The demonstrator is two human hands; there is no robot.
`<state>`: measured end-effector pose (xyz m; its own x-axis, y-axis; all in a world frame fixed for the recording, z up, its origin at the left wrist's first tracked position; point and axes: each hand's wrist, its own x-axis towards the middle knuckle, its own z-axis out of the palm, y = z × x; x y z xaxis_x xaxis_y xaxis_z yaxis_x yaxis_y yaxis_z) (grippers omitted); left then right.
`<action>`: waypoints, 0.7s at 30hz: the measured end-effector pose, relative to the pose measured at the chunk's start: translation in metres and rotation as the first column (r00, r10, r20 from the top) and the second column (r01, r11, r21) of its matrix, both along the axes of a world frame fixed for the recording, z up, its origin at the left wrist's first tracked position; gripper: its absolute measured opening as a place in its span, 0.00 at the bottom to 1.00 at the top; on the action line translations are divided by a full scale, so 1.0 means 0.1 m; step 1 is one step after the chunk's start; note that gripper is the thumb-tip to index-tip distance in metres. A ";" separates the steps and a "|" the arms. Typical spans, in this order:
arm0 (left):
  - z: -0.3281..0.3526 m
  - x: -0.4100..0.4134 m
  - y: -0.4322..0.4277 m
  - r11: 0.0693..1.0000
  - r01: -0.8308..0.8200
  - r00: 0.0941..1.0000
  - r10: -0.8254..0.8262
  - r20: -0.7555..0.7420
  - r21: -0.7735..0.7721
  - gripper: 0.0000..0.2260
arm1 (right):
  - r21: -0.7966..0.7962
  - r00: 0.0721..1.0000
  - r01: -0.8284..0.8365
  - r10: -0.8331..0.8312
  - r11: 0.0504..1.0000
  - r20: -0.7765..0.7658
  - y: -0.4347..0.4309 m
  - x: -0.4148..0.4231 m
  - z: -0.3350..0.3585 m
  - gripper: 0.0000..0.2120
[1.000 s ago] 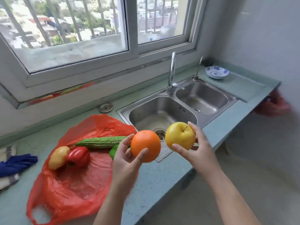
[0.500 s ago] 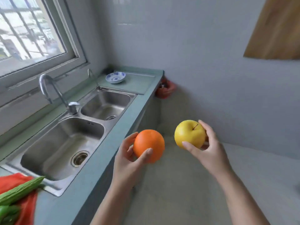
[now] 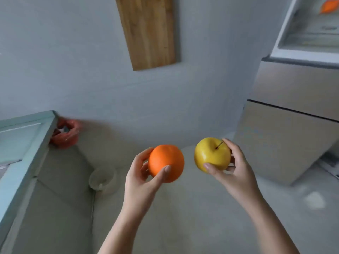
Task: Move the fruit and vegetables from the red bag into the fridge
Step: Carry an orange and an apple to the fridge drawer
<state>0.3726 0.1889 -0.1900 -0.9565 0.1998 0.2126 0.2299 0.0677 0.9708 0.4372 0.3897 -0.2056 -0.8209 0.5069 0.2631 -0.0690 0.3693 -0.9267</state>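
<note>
From the head view, the left hand [image 3: 141,178] cups a round, matte orange fruit with a finely dimpled skin [image 3: 166,163], its fingers [image 3: 162,174] curled around the near and far sides and pinching it, thumb pressed on the front. Just beside it, apart by a small gap, the right hand [image 3: 236,171] grips a smooth, glossy yellow apple [image 3: 211,154], fingers wrapped behind and thumb across its lower front. The apple's thin dark stem tilts up and to the right, towards the pale silver fridge with flat metallic panels [image 3: 293,99]; the orange is nearly a ball, with no clear long axis. Both fruits are held in the air above a grey concrete floor [image 3: 183,217], between the bench and the fridge.

At left runs the edge of a pale green stone bench [image 3: 27,154], with a crumpled red plastic bag [image 3: 66,133] hanging at its far corner. A small white bucket [image 3: 102,178] stands on the floor below. A flat wooden board with visible grain [image 3: 148,30] hangs on the grey wall. The fridge's upper compartment stands open, a blurred orange thing [image 3: 328,6] inside
</note>
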 end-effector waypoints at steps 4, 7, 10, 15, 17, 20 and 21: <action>-0.09 -0.20 0.72 0.985 0.172 0.985 -0.172 0.018 0.005 0.25 | -0.050 0.986 0.167 -0.166 0.985 0.023 0.54 0.11 -0.07 0.35; -0.15 -0.39 1.22 0.963 0.270 0.962 -0.270 0.029 0.009 0.25 | -0.045 0.969 0.246 -0.245 0.968 0.029 0.91 0.02 -0.04 0.35; -0.19 -0.70 1.72 0.939 0.343 0.939 -0.344 0.034 0.030 0.24 | -0.024 0.946 0.322 -0.321 0.946 0.036 1.30 -0.17 -0.03 0.37; -0.19 -1.38 2.49 0.907 0.411 0.908 -0.416 0.051 0.092 0.25 | -0.029 0.913 0.405 -0.403 0.914 0.060 1.92 -0.69 0.04 0.34; -0.13 -1.67 2.76 0.894 0.432 0.895 -0.441 0.066 0.122 0.26 | -0.018 0.904 0.427 -0.426 0.904 0.049 2.16 -0.96 0.16 0.35; -0.02 -2.04 3.15 0.861 0.487 0.863 -0.501 0.072 0.144 0.26 | 0.034 0.880 0.475 -0.476 0.879 0.013 2.48 -1.28 0.31 0.35; 0.00 -2.14 3.28 0.850 0.505 0.852 -0.519 0.069 0.147 0.26 | 0.038 0.871 0.491 -0.492 0.870 0.008 2.57 -1.35 0.33 0.36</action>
<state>0.1585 0.5165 -0.1897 -0.7428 0.6467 0.1733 0.0996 -0.1493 0.9838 0.3024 0.6470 -0.1721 -0.4727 0.8369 0.2761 0.1450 0.3828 -0.9124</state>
